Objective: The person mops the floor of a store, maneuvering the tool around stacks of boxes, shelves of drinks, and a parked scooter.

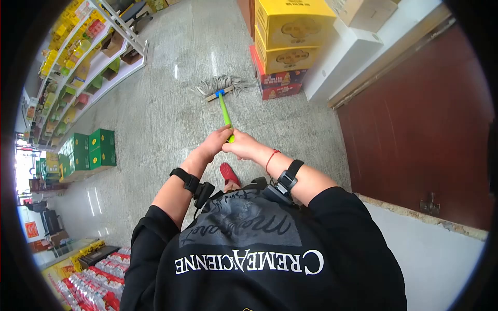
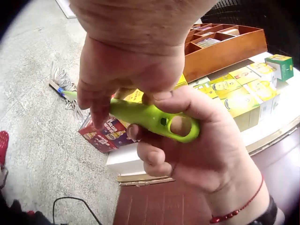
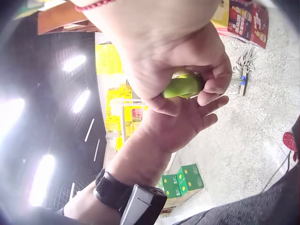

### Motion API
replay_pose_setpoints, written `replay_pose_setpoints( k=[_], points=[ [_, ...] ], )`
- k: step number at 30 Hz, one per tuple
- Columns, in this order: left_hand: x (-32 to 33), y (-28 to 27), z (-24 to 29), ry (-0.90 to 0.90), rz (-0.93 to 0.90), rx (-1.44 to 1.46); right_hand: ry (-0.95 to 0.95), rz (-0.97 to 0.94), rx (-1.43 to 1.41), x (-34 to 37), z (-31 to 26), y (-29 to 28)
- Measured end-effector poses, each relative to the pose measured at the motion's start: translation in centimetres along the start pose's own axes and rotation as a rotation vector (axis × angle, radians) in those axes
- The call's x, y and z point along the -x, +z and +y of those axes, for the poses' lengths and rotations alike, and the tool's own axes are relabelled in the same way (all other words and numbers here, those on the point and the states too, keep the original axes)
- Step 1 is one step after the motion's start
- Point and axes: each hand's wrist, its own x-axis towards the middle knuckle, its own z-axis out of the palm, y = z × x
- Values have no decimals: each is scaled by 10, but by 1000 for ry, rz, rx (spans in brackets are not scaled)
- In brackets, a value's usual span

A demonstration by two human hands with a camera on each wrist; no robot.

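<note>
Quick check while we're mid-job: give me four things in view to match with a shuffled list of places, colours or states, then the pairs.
Things:
1. mop handle
2. mop strands
3. yellow cartons
4. shoe

Matches:
A. stacked above red cartons
B. red
C. lime green, gripped by the right hand
D. greyish, spread on the floor

Pairs: 1-C, 2-D, 3-A, 4-B

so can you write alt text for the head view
A person's left hand and right hand hold the green handle of a grey mop spread on the floor. Stacked boxes stand to its right, and stocked shelves to the left.
</note>
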Motion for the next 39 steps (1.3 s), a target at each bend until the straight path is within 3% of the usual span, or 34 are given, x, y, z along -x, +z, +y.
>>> replay_pose_setpoints(
  k=[4, 9, 19, 27, 29, 31, 32, 35, 39],
  points=[
    [-22, -72, -18, -63, 41, 171, 5, 44, -15, -51, -61, 13],
    [-51, -157, -12, -213, -162, 263, 141, 94, -2, -101, -122, 19],
    [-137, -261, -34, -161, -125, 187, 195, 142, 7, -225, -179, -10],
    [-241, -381, -22, -154, -216, 193, 86, 31, 5, -379, -222, -72],
    [-260, -412, -10, -190, -158, 183, 53, -12, 6, -417, -239, -87],
    [-287, -447, -2, -191, -228, 160, 106, 57, 30, -455, -257, -103],
    [-307, -457, -25, -128, -210, 179, 106, 74, 22, -477, -258, -107],
    [-325, -500, -11, -236, -223, 244, 131, -9, 48, -533, -277, -118],
    [-357, -552, -28, -176, -154, 303, 170, 13, 67, -589, -305, -117]
  ],
)
